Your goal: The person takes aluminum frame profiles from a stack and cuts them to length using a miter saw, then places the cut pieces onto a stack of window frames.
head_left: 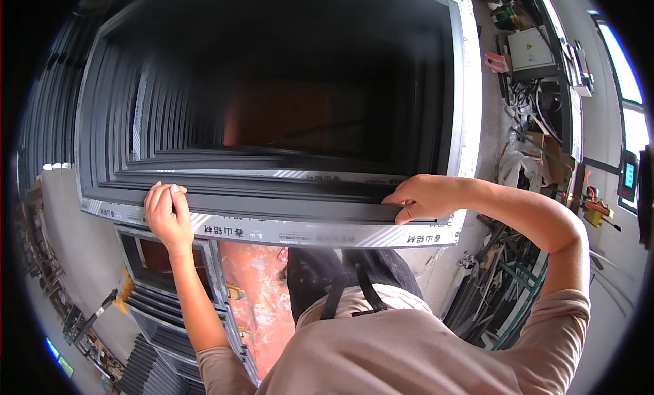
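Metal frame (272, 211), a large dark window frame with silvery protective film on its outer rails, stood before the person, filling the view from 9 to 3 o'clock; it looked stiff and probably heavy for its bulk, awkward rather than fragile, its filmed faces likely slick, so the lower rail seemed the sound place to hold; left hand (168, 214) lay at 8 o'clock, fingers curled over that rail; right hand (422, 197) at 3 o'clock clamped the same rail, elbow raised high; more frames (163, 286) were stacked below.
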The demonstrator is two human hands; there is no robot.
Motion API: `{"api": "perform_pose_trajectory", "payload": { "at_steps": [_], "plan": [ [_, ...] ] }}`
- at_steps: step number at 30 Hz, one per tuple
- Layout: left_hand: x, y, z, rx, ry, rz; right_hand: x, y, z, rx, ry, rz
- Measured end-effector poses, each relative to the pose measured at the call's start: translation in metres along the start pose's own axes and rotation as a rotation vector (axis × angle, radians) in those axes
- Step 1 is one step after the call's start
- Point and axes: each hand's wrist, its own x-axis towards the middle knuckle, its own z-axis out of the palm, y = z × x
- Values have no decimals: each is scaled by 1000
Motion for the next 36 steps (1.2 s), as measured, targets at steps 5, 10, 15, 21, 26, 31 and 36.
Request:
{"api": "perform_pose_trajectory", "payload": {
  "at_steps": [5,10,15,21,26,31,36],
  "plan": [
    [-5,61,16,-120,-147,183,9,10,8,-32,14,-15],
    [-18,99,21,-160,4,201,4,1,13,-51,17,-44],
    [-23,98,18,-177,2,163,6,-4,13,13,-27,35],
    [-20,96,25,-179,-47,144,14,4,-3,107,-140,86],
    [-14,99,21,-129,-164,120,19,0,-9,59,-228,82],
    [-9,103,17,-90,-250,84,4,10,9,-307,-149,-31],
    [-9,103,25,-111,-163,76,9,11,1,-339,-226,-74]
  ]
}}
